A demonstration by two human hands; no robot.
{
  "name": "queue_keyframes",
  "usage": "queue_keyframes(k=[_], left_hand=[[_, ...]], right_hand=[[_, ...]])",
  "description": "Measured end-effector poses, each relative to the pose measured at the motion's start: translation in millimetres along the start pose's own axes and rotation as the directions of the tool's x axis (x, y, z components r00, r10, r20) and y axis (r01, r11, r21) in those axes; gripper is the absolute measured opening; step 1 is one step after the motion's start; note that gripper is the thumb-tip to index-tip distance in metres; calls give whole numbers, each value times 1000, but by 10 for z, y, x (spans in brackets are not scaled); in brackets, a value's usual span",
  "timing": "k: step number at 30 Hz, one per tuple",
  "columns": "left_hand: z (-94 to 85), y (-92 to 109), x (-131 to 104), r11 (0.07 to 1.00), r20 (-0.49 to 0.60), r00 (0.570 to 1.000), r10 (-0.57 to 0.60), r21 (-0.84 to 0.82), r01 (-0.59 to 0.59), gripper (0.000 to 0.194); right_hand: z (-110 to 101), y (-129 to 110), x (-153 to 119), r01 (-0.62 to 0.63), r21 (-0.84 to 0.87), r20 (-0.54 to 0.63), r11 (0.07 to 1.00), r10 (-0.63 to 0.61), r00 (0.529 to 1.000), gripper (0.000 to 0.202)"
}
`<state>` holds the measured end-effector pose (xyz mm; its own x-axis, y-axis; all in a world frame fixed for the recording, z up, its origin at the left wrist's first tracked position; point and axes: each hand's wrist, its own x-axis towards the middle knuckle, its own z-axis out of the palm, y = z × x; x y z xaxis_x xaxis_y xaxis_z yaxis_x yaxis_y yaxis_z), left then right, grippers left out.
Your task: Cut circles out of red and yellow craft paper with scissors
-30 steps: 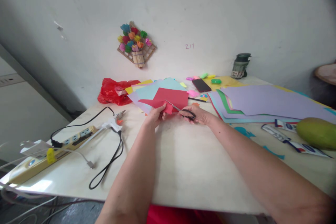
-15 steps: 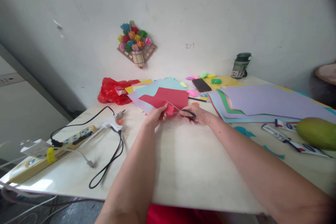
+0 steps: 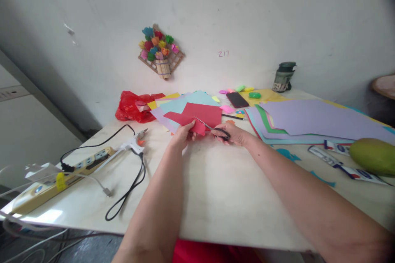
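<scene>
My left hand [image 3: 182, 135] pinches the near edge of a red paper sheet [image 3: 200, 114] that lies over light blue and lilac sheets at the middle of the table. My right hand [image 3: 235, 133] grips black-handled scissors [image 3: 216, 130], their blades pointing left into the red sheet close to my left fingers. Both forearms reach out from the near edge of the table.
A glue gun [image 3: 134, 144] and a power strip [image 3: 61, 174] with cables lie at the left. A red plastic bag [image 3: 135, 107] sits behind them. Stacked coloured sheets [image 3: 308, 121], a phone [image 3: 237, 99], a dark jar [image 3: 283, 76] and a green mango [image 3: 373, 156] are at the right.
The red sheet has shifted slightly as my left hand turns it against the scissor blades. Both hands stay in almost the same place.
</scene>
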<state>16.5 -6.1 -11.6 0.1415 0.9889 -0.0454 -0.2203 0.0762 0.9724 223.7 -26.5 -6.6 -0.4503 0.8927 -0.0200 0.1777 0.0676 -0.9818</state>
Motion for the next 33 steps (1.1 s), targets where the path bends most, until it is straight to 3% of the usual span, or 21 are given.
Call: queue_keyframes(k=[8, 21, 33], left_hand=[[9, 0, 6, 993, -72, 990, 117, 15, -117, 35], [-22, -35, 81, 991, -231, 964, 130, -13, -137, 41], [24, 10, 17, 991, -187, 974, 124, -25, -131, 31]], right_hand=[[-21, 4, 5, -9, -24, 34, 1000, 10, 999, 37], [-29, 23, 15, -6, -34, 64, 999, 8, 998, 32], [-34, -2, -1, -29, -28, 69, 999, 31, 997, 38]])
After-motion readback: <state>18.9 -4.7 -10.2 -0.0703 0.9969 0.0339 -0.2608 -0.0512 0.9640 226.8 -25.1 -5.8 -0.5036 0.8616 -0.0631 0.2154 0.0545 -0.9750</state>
